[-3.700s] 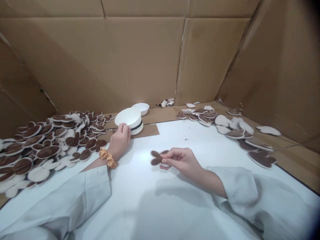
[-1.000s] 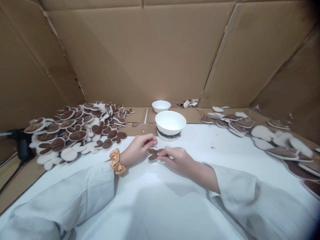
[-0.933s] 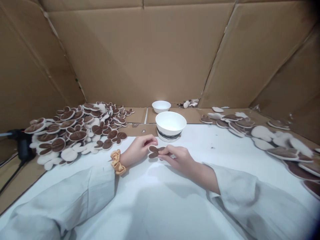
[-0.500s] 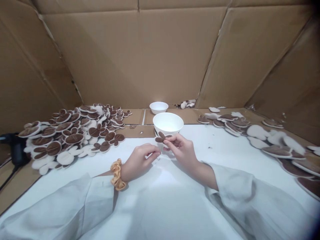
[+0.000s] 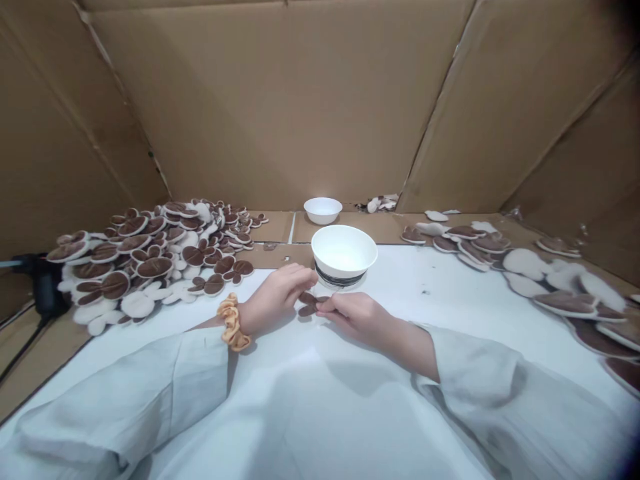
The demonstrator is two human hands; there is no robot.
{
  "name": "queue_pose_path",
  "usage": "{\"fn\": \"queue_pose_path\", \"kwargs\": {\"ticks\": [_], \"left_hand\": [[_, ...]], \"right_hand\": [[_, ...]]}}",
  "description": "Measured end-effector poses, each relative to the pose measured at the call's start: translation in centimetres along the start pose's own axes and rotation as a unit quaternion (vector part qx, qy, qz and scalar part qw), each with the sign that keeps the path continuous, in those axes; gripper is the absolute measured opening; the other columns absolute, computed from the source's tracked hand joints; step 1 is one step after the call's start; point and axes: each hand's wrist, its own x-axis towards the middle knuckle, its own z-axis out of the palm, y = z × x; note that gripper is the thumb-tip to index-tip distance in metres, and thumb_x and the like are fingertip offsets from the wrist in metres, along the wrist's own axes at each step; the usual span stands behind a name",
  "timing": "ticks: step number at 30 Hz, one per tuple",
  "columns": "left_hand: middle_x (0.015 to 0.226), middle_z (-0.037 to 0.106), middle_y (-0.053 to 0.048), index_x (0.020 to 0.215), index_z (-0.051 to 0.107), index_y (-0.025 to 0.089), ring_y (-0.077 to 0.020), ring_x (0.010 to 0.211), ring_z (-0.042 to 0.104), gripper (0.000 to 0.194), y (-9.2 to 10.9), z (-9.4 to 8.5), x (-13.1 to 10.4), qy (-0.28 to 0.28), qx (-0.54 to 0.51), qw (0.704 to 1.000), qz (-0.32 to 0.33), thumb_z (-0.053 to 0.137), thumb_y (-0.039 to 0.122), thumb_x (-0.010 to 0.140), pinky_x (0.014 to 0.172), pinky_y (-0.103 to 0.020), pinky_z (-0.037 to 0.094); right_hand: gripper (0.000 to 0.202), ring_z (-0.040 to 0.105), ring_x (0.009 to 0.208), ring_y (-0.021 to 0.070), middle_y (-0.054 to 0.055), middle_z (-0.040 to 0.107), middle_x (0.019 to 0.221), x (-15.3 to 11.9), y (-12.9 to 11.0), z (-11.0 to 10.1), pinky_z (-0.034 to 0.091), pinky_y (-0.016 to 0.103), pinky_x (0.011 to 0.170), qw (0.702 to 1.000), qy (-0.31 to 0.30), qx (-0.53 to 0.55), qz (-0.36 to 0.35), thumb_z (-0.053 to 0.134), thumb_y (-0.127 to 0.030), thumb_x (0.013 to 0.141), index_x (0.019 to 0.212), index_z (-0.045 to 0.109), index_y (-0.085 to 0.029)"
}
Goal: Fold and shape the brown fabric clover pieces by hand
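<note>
My right hand (image 5: 363,317) pinches a small brown plush bunny-head piece (image 5: 309,305), its rounded ears pointing left, low over the white tabletop. Beside it, my left hand (image 5: 277,298) has thumb and fingers drawn together just above the piece. What those fingertips hold is too fine to make out. A yellow scrunchie (image 5: 233,323) circles my left wrist. Right behind the hands stands a white bowl (image 5: 345,248), with black bands (image 5: 340,277) round its lower part.
A heap of brown-and-white bunny pieces (image 5: 155,267) covers the left side. Larger oval plush pieces (image 5: 565,303) spread along the right. A black glue gun (image 5: 47,287) with a cord lies far left. Behind are a smaller white bowl (image 5: 323,211) and cardboard walls (image 5: 280,107).
My right hand has lowered the bunny piece toward me and slightly left, away from the bowl rim. My left hand has risen from below the piece to above it.
</note>
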Motion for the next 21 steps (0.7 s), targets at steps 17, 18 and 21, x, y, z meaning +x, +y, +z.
{"fn": "queue_pose_path", "kwargs": {"ticks": [17,18,21], "left_hand": [[0.066,0.053,0.001,0.078,0.055,0.014,-0.0090,0.059,0.043,0.017,2.4,2.2,-1.4,0.018,-0.134,0.985,-0.103,0.042,0.021,0.087,0.055,-0.019,0.035],[0.067,0.053,0.001,0.077,0.055,0.015,-0.0090,0.060,0.044,0.018,2.6,2.2,-1.6,0.026,-0.115,0.989,-0.084,0.041,0.020,0.088,0.056,-0.019,0.036],[0.065,0.053,-0.001,0.079,0.054,0.015,-0.0106,0.062,0.046,0.016,2.5,2.0,-1.8,0.069,-0.017,0.997,0.010,0.040,0.014,0.088,0.058,-0.021,0.038]], "right_hand": [[0.006,0.068,0.065,0.0149,0.002,0.071,0.075,1.0,-1.5,0.0,0.054,0.024,0.058,0.956,0.253,-0.027,0.149,0.059,-0.020,0.081,0.075,0.058,-0.020],[0.006,0.068,0.066,0.0150,0.002,0.071,0.076,1.0,-1.5,0.0,0.054,0.025,0.060,0.956,0.244,-0.027,0.159,0.058,-0.020,0.081,0.075,0.057,-0.020],[0.005,0.067,0.068,0.0152,0.003,0.070,0.078,0.8,-1.2,0.0,0.053,0.025,0.060,0.967,0.202,-0.044,0.149,0.056,-0.019,0.083,0.078,0.057,-0.019]]}}
